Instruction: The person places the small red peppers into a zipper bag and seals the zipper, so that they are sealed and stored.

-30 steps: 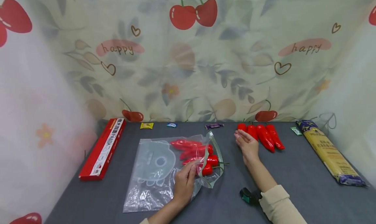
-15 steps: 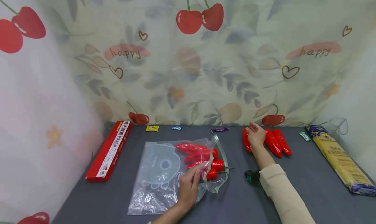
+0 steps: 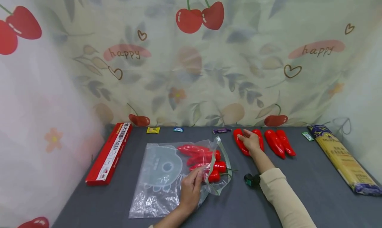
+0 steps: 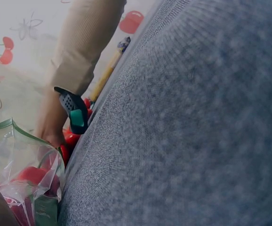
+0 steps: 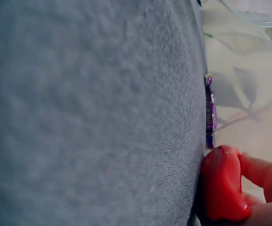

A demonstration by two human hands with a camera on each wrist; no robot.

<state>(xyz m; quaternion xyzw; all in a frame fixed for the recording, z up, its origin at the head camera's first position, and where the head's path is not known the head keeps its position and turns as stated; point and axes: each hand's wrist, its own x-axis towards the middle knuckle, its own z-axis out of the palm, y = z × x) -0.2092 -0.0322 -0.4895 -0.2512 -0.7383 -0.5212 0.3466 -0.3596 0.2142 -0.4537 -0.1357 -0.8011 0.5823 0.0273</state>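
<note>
Filling the clear plastic zip bag [image 3: 162, 188] looks about half done: four glossy red peppers [image 3: 198, 159] lie inside it, toward its mouth, which faces the right edge of the dark grey counter [image 3: 232, 208]. The left hand [image 3: 190, 190] has its grip pinched on the bag beside the mouth, while the right hand [image 3: 251, 142] has its grip closed on a loose red pepper [image 3: 238, 142] near the far edge, with three other red peppers [image 3: 274, 144] left alongside.
</note>
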